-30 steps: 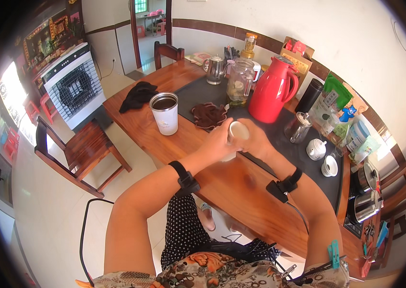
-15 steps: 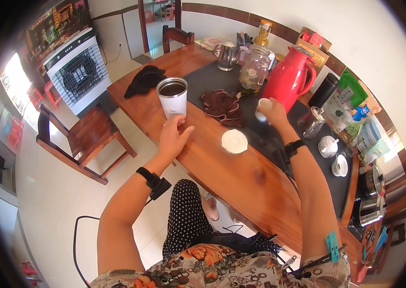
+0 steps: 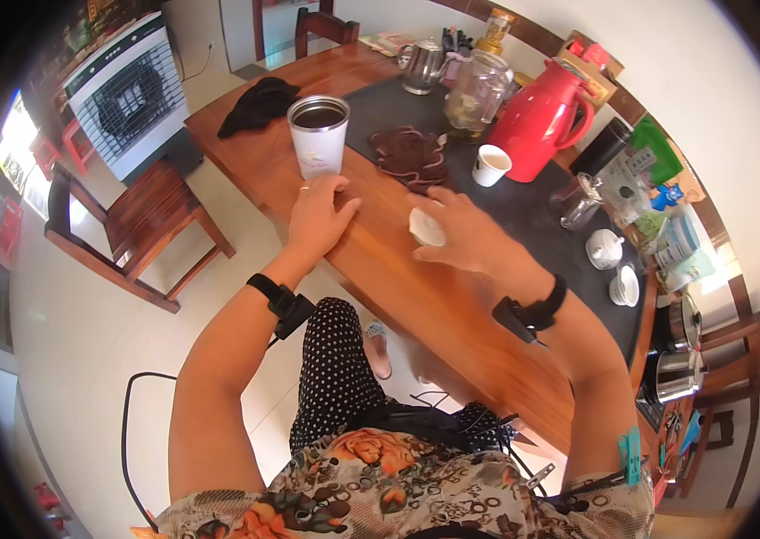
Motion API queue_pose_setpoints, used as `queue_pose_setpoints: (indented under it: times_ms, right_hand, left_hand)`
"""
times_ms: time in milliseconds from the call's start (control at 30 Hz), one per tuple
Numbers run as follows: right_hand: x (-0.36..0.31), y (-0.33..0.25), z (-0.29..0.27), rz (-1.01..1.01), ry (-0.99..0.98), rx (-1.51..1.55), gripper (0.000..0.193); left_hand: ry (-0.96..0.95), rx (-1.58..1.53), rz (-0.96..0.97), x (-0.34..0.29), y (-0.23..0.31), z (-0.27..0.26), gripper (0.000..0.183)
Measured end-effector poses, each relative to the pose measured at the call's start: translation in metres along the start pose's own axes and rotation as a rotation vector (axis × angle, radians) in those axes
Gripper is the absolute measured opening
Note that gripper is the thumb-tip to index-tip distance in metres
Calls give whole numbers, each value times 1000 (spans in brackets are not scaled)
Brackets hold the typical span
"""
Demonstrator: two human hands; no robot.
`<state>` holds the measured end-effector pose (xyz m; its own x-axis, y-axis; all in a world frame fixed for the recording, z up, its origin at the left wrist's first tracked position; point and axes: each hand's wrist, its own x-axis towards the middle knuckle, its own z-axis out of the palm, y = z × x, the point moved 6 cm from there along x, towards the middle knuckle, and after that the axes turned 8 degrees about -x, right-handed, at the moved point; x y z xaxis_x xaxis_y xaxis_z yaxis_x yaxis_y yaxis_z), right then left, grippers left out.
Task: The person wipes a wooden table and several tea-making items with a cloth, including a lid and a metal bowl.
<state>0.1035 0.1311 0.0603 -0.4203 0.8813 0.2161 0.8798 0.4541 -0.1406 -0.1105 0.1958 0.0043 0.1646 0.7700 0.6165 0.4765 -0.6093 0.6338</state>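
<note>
A white tumbler (image 3: pixel 318 148) with a steel rim stands uncovered on the wooden table, dark inside. At its foot rests my left hand (image 3: pixel 317 217), fingers loosely bent, thumb apart, nothing in it. My right hand (image 3: pixel 470 232) reaches over a round white lid (image 3: pixel 425 226) lying on the wood; its fingers are spread around the lid and slightly blurred. Whether they touch the lid I cannot tell. Beyond that hand, a small white paper cup (image 3: pixel 491 165) stands upright on the dark table strip, beside a red thermos jug (image 3: pixel 537 126).
Between tumbler and paper cup lies a crumpled brown cloth (image 3: pixel 409 156). A black cloth (image 3: pixel 259 106) is at the far left. Behind stand a glass pitcher (image 3: pixel 474 99) and a steel teapot (image 3: pixel 420 67). Right are a small white teapot (image 3: pixel 604 249) and a wooden chair (image 3: pixel 142 216) is left.
The paper cup has left my right hand and stands by the red jug. That hand has moved left and nearer, over the white lid. My left hand stays by the tumbler.
</note>
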Motion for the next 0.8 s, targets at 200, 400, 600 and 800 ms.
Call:
queue_pose_setpoints:
  times_ms: [200,400,600,800]
  right_hand:
    - [-8,21,1,133,-132,-86,65]
    - [-3,67,-41,222,91,1,68]
    - [49,81,-65,203,356,37,63]
    - [113,102,-137,169,738,-182,64]
  left_hand:
    - [-41,63,-19,-1,-2,4,31]
    - [-56,61,-27,-4,-1,2,26]
    - [-79,71,-68,-2,3,3,25]
    - [-75,71,-59,-6,5,-2,25]
